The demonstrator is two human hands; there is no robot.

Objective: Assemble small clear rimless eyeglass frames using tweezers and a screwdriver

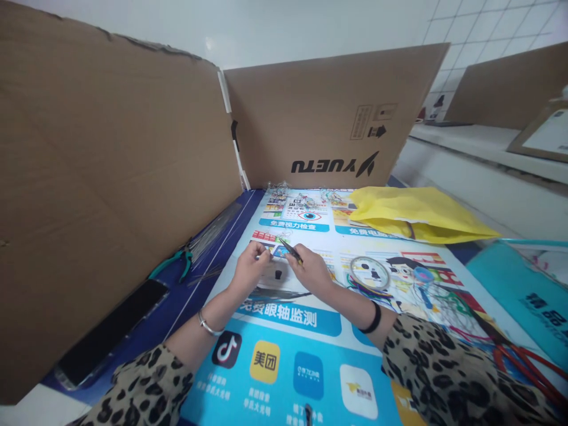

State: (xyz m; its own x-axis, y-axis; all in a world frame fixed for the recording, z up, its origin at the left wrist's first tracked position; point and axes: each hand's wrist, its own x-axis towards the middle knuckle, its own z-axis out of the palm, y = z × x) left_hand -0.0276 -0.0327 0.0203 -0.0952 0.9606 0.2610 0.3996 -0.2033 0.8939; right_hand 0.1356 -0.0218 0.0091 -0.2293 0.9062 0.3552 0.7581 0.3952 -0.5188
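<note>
My right hand [314, 271] is closed around small needle-nose pliers [291, 251], dark with a touch of yellow at the handle. Their slim tips point up and to the left. Beside it, my left hand [251, 266] is closed in a pinch; what lies between its fingertips is too small to make out. Both hands are held close together above the printed sheet [284, 349]. Just beneath them lies a dark, flat, thin item [279, 293], partly hidden by my hands and forearms.
Cardboard panels [310, 118] stand at the left and back. Teal-handled pliers [171, 263], thin wires [217, 231] and a black phone-like slab [113, 331] lie left. To the right are a yellow bag [417, 213], a clear round dish [369, 273], coloured cords [461, 316] and red-handled scissors [523, 361].
</note>
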